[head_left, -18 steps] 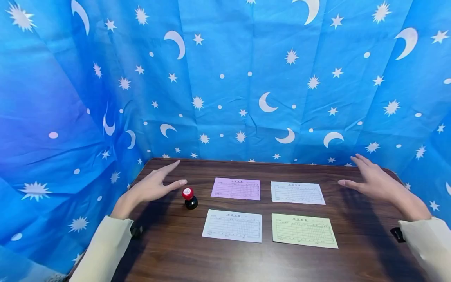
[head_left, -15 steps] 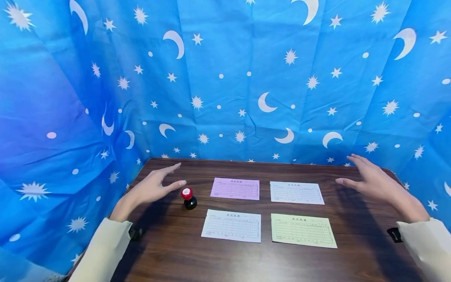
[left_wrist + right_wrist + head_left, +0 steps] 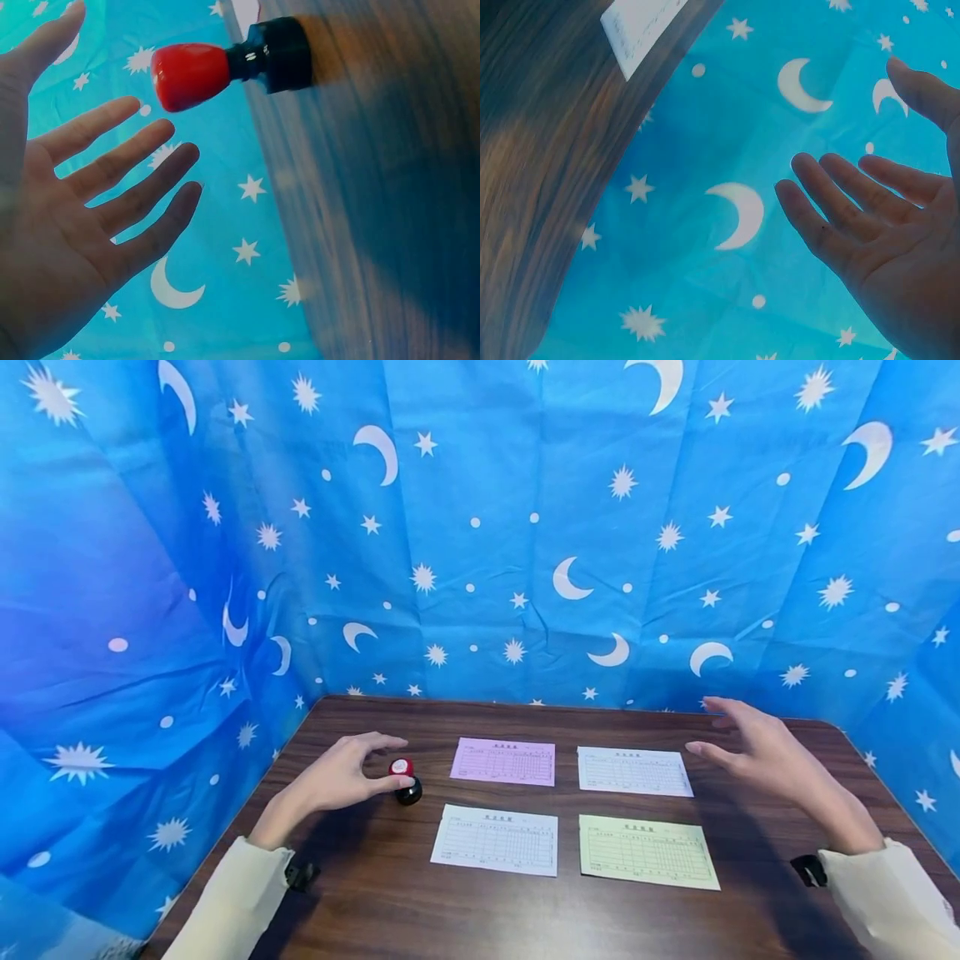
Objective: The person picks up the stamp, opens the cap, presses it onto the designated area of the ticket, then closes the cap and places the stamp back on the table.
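Note:
A self-inking hand stamp (image 3: 410, 792) with a red knob and black base stands upright on the table's left part. My left hand (image 3: 337, 777) is right beside it, thumb and fingers spread around the knob's sides in the head view. In the left wrist view a gap shows between the fingertips (image 3: 161, 127) and the red knob. My right hand (image 3: 776, 764) hovers above the table's right side, fingers extended, holding nothing. Nearest to it lies a white form slip (image 3: 635, 771). The other slips are pink (image 3: 502, 762), white (image 3: 495, 841) and pale green (image 3: 648, 852).
The four-sided dark wood table (image 3: 495, 918) carries the printed slips in two rows. A blue cloth (image 3: 480, 552) with moons and stars hangs behind it and along both sides. Black bands (image 3: 302, 874) sit at both wrists.
My left hand has lowered and come closer to the stamp, its thumb now in front of it. The right hand has shifted left toward the slips. Stamp and slips stay put.

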### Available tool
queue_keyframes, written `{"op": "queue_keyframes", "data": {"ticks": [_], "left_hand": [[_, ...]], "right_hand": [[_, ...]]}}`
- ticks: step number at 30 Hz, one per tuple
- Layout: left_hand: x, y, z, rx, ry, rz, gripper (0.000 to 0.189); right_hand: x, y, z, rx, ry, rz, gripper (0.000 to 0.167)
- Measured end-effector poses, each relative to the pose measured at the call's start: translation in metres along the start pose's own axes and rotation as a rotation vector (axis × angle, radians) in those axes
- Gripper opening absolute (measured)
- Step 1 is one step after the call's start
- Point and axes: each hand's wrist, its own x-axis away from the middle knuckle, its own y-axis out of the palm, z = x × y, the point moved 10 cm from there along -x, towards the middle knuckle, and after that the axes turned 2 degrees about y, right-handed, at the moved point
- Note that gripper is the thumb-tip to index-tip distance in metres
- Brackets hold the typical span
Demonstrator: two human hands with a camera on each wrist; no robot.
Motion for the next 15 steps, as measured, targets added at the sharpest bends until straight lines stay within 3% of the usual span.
{"op": "queue_keyframes", "data": {"ticks": [15], "left_hand": [[-0.003, 0.020, 0.007, -0.068, 0.013, -0.018, 0.060]], "right_hand": [[0.007, 0.026, -0.029, -0.099, -0.036, -0.046, 0.059]]}}
